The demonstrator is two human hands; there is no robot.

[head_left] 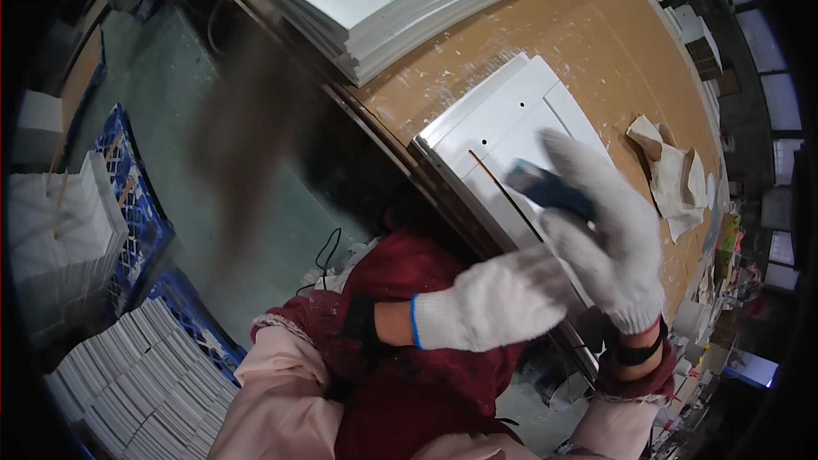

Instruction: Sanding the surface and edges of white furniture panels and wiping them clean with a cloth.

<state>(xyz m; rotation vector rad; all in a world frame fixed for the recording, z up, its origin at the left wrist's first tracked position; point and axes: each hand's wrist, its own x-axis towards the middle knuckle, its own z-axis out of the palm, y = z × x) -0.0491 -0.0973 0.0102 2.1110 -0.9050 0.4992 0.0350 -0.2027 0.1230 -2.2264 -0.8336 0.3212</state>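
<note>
Head view, right grip (619, 238): closed on blue block (554, 190).
Left grip (494, 302): blurred, cannot tell whether closed.
White panel (504, 128): could scratch under a tilted block.

Left glove (498, 300) is white with a blue hem, right glove (615, 243) white, block (550, 188) dark blue, panel (507, 111) white with black dots, table (596, 25) tan flecked white, apron (417, 413) maroon, sleeves (277, 396) pale pink, pallet (128, 204) latticed blue

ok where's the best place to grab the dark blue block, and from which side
Probably the exposed end of the dark blue block, coming from the person's left: it juts past the gloved right hand, which holds the opposite end.
</note>
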